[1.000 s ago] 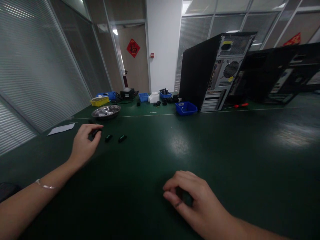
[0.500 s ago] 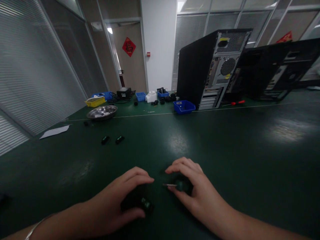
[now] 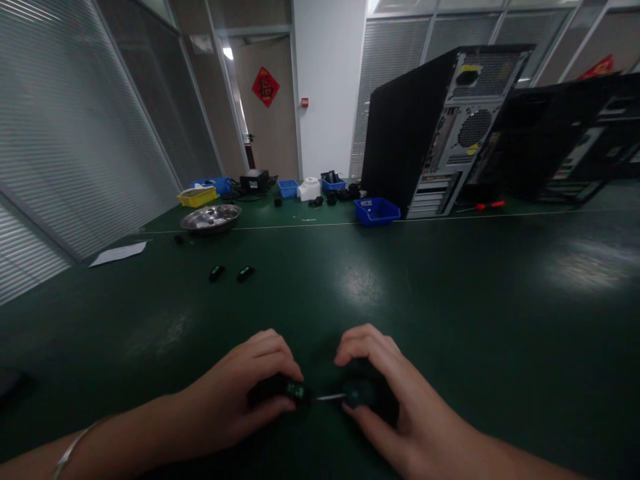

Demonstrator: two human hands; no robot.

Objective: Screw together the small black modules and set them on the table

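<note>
Low at the centre, my left hand point(image 3: 257, 380) pinches a small black block with green marks point(image 3: 297, 392) between fingers and thumb. My right hand point(image 3: 387, 390) is curled around what looks like a screwdriver point(image 3: 356, 393) with a dark, rounded handle. Its thin metal shaft points left, with the tip close to the block's right end; whether they touch I cannot tell. The right index finger arches above the handle, while the thumb lies against it from below. Deep shadow hides most of the handle. Farther off on the table lie two similar black blocks point(image 3: 217, 273).
On the green table point(image 3: 450, 300) stand a metal bowl point(image 3: 213, 219), a yellow tray point(image 3: 197, 196) and a blue bin point(image 3: 377, 212). A black computer tower point(image 3: 407, 133) rises behind, with a red-handled screwdriver point(image 3: 490, 205) to its right. White paper point(image 3: 119, 254) lies left.
My left hand has closed on the black block, which now lies more level. The right hand has lowered slightly, bringing the metal shaft in line with the block. The view has shifted a little.
</note>
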